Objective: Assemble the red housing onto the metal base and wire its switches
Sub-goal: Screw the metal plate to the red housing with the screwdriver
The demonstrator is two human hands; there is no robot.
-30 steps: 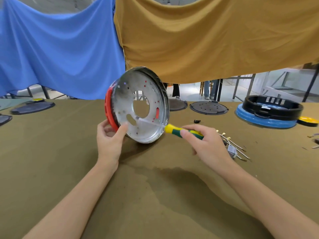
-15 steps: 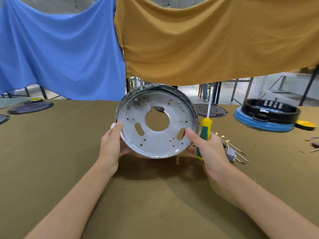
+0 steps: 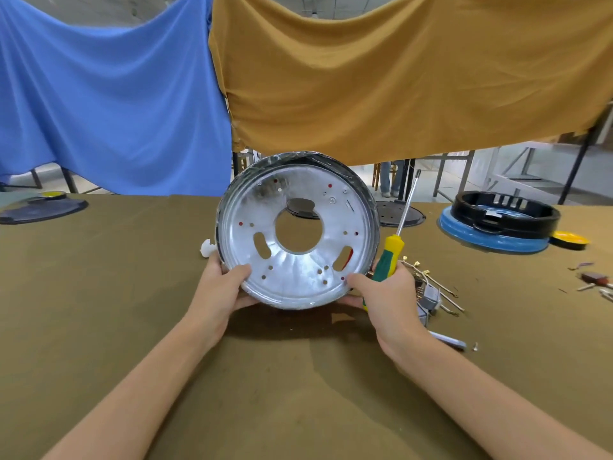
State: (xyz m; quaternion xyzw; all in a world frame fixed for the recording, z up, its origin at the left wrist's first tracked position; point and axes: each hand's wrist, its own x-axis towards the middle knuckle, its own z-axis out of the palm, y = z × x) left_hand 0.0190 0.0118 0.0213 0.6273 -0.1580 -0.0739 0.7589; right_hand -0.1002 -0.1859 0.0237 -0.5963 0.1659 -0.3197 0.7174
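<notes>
The round metal base (image 3: 298, 273) is held up on edge above the table, its silver underside facing me. The red housing sits behind it and shows only as red through the slots (image 3: 346, 258). My left hand (image 3: 220, 287) grips the base's lower left rim, thumb on the face. My right hand (image 3: 388, 297) grips the lower right rim with its thumb while its fingers hold a yellow and green screwdriver (image 3: 391, 257), shaft pointing up. A white plastic bit (image 3: 206, 249) pokes out by the left rim.
Wired switches and terminals (image 3: 431, 293) lie right of my right hand. A black ring on a blue disc (image 3: 497, 227) stands at the far right, dark round plates (image 3: 43, 210) at the back. Blue and tan cloths (image 3: 365, 78) hang behind the table.
The base has turned from side-on to face me. My right hand came off driving and now grips the rim, with the screwdriver swung upright. My left hand slid down the rim.
</notes>
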